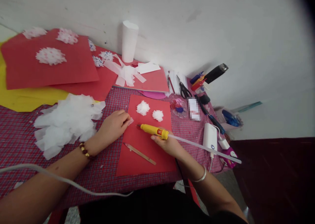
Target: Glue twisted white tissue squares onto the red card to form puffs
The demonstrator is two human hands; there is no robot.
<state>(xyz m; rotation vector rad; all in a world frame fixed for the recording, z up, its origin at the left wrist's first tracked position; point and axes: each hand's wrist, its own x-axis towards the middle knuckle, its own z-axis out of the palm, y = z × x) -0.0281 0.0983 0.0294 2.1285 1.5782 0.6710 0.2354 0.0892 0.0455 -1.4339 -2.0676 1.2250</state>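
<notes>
My right hand (172, 145) is wrapped around a yellow glue gun (152, 130), its nozzle pointing left over a red paper sheet (147, 145). A long clear glue stick (204, 147) sticks out of the gun's back end. At the sheet's left edge, my left hand (114, 125) has its fingers closed on a small piece of thin, pale paper (131, 121). Two fluffy white paper flowers, one on the left (143, 108) and one on the right (157, 115), sit on the upper part of the sheet. Below the gun lies a thin wooden stick (140, 154).
Loose white paper pieces (71, 119) are heaped on the left. Behind are red sheets (49, 69) with paper flowers and an upright white roll (129, 41). Scissors (184, 90), a small dish (178, 107) and a white power bank (210, 137) lie right. A cable crosses my left forearm.
</notes>
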